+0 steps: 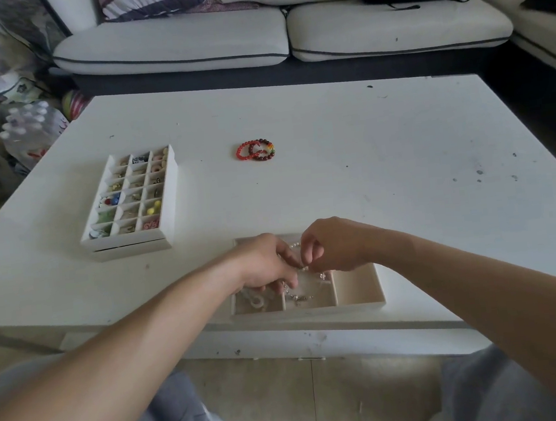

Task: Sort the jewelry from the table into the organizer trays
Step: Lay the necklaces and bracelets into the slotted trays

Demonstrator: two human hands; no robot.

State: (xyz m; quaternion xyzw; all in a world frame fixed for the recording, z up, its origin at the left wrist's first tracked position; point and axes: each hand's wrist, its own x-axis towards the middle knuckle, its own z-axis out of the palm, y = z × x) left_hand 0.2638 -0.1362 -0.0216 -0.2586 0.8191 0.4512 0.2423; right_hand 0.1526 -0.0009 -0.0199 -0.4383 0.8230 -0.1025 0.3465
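the white table point(335, 187) carries everything: at its near edge a long-compartment tray point(358, 287), further left a gridded tray point(129, 197) whose small cells already hold bits of jewelry, and well apart near the middle two beaded bracelets point(255, 150), red and dark, overlapping and not yet sorted. above the near tray the left hand point(264, 262) and right hand point(334, 245) meet, fingers curled, thumb and fingertips of each pressed together on a thin chain point(304, 268) that hangs between them over the middle compartment, where other small pieces lie. the step looks like laying this chain in. to do it well, i judge it best to keep it taut between both pinches, lower one end first so it feeds in along the compartment rather than dropping in a knot on the pieces below, then let go of the second end. no brand or label can be read; red marks on the pack of bottles point(33, 132) off the left edge are too blurred to make out.
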